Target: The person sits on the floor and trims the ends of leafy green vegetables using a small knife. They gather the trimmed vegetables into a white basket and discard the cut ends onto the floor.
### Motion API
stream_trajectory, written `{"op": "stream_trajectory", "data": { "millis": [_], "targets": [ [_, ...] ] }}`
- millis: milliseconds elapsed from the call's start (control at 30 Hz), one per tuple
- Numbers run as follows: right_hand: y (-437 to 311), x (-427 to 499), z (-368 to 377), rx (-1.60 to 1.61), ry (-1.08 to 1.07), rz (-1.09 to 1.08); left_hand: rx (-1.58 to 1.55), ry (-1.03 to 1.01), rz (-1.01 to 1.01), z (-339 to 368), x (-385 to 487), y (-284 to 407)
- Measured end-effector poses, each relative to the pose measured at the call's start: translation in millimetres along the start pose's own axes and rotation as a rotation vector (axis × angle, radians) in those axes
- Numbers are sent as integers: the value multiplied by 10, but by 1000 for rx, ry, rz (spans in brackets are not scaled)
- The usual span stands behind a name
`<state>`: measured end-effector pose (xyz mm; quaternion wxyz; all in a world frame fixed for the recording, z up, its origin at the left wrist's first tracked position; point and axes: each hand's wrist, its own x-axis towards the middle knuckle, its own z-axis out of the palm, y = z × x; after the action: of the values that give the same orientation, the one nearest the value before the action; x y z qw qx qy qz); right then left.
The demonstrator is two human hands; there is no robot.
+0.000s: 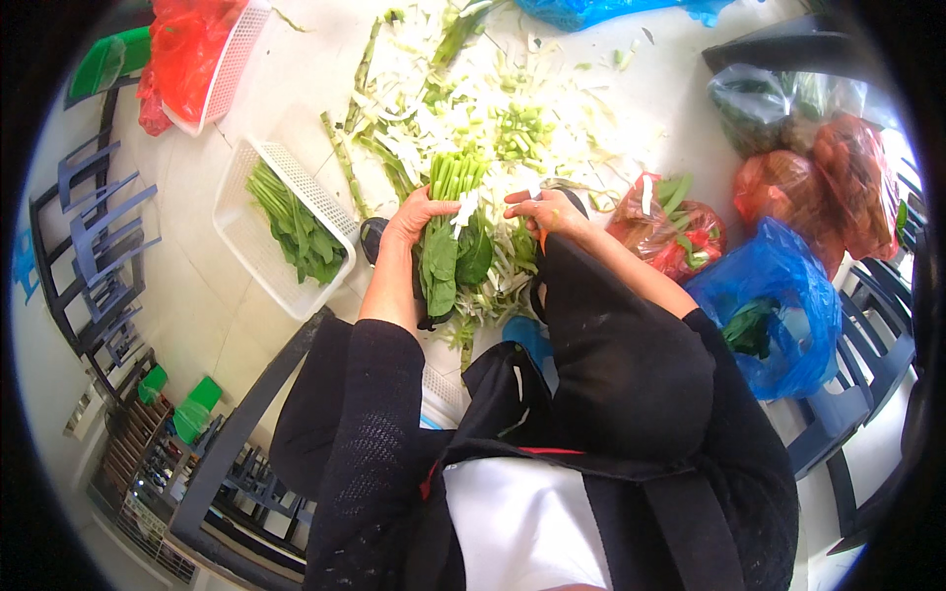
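My left hand [420, 220] grips a bunch of leafy greens [452, 177], its thumb laid across the pale green cut stems. The stems point away from me and the broad dark leaves hang towards me. Just right of the bunch, my right hand [553, 213] has its fingers curled around a small orange-handled tool [543, 241], mostly hidden by the hand; a pale tip shows above the fingers. Between and beyond both hands, trimmed scraps [480, 111] of white and green stalk cover the floor.
At left a white plastic basket [244, 203] holds more greens [299, 225]; another basket [235, 66] has red plastic over it. To the right stand red bags [787, 192], a blue bag [798, 295] and a red bag [684, 229] with leaves. Chairs [111, 229] line the left side.
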<state>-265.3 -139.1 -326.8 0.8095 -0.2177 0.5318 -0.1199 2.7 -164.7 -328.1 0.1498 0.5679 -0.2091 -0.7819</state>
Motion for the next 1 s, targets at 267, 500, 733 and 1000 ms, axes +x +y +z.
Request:
{"op": "stream_trajectory", "data": {
  "millis": [267, 500, 733, 1000],
  "targets": [
    [-41, 209, 469, 99, -23, 2, 74, 24, 49, 38, 75, -106],
    [-121, 156, 590, 25, -63, -44, -112, 44, -59, 160, -296, 44],
    [-470, -246, 783, -169, -253, -113, -871, -141, 233, 580, -912, -300],
    [-1053, -535, -72, -458, 121, -260, -1005, -631, 674, 201, -487, -705]
  ]
}}
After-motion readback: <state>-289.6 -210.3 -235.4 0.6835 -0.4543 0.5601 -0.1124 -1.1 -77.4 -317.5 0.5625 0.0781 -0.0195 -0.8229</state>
